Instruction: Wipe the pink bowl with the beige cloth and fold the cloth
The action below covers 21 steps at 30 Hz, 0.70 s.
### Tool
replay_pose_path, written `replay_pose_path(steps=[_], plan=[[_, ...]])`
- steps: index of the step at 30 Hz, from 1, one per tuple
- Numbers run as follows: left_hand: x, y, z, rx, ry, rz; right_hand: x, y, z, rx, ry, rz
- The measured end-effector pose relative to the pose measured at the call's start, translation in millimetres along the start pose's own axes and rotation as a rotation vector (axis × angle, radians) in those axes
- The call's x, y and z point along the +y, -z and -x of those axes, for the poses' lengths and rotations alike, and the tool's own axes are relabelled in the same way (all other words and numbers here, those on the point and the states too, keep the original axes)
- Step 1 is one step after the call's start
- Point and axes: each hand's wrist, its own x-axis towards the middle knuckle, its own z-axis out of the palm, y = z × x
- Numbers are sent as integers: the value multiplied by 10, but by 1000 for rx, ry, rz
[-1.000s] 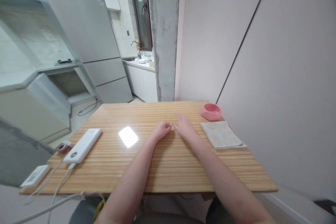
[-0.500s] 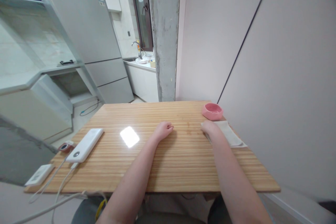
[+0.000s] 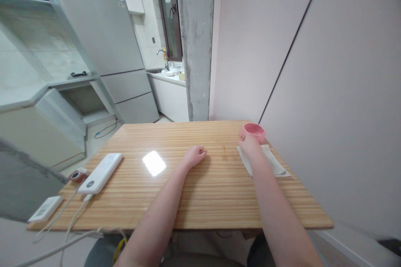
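- White card-like device (image 3: 45, 208) at lower left desk edge, a small red-and-white thing (image 3: 76, 175) beside it, too small to identify; cables run off the frame bottom.
- White power bank (image 3: 100, 173) lies flat left of centre on the desk (image 3: 200, 200).
- Left hand (image 3: 194, 155) at centre, forearm stretched flat on the desk, grip curled into a loose fist, holding nothing.
- Right hand (image 3: 249, 144) right of centre, arm extended forward, fingers at the near rim of the pink bowl (image 3: 254, 131); grip state cannot be told, fingertips hidden behind the hand.
- Pink bowl sits at the far right desk corner, just beyond the folded white cloth (image 3: 274, 162).
- Cloth partly covered by the right wrist.
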Motion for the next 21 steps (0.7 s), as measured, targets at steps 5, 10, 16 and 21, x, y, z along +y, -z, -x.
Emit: replay_pose_path(steps=[5, 10, 16, 21], plan=[[13, 13, 8, -5, 6, 0, 59, -36, -13, 222, -176, 81], [12, 7, 10, -5, 0, 0, 172, -135, -113, 210, -136, 2], [67, 13, 31, 167, -47, 45, -87, -134, -89, 125, 155, -215], [160, 169, 99, 353, -272, -83, -630, -270, 228, -48, 558, -399]])
